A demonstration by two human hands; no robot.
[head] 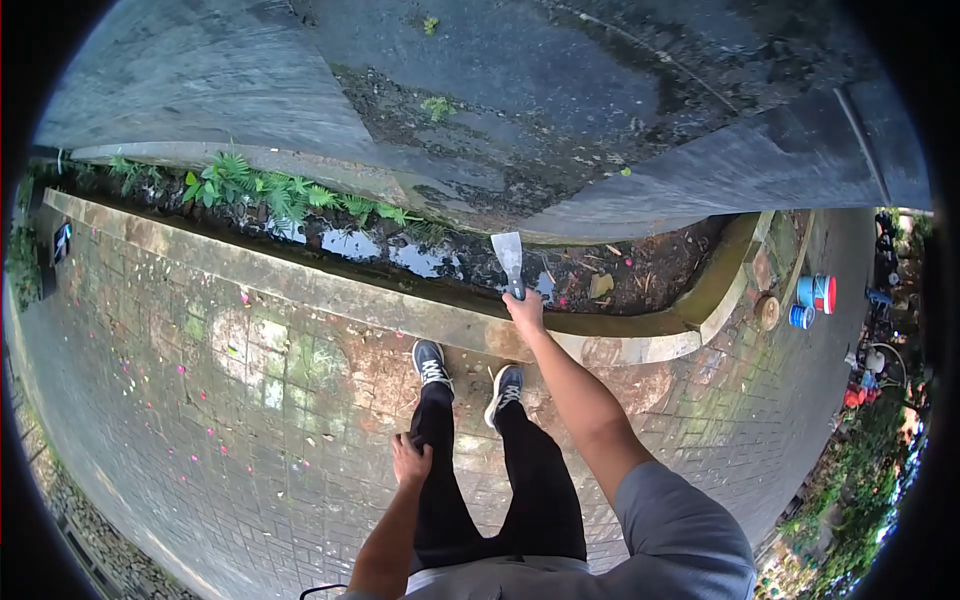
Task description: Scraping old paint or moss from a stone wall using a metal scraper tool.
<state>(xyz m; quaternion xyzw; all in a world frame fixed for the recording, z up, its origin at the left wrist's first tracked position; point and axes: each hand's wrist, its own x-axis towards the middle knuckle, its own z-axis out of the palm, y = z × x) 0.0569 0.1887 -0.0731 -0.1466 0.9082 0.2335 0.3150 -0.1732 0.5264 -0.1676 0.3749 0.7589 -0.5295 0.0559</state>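
My right hand (pixel 527 309) grips the dark handle of a putty knife (pixel 508 256). Its wide metal blade points away from me, over the drainage channel (pixel 480 274) and towards the foot of the dark, stained wall (pixel 480 180). In the picture the blade's tip overlaps the wall's lower edge; whether they touch I cannot tell. My left hand (pixel 411 459) is lowered by my left leg with its fingers curled. Something dark shows at those fingers, but against the black trousers I cannot tell whether it is held.
A low concrete kerb (pixel 300 274) runs between my shoes and the channel. Ferns (pixel 285 202) grow along the channel, beside standing water (pixel 349 244). Paint buckets (pixel 816 293) and a smaller blue can (pixel 801 316) stand at the right. Fallen petals dot the brick paving (pixel 247 420).
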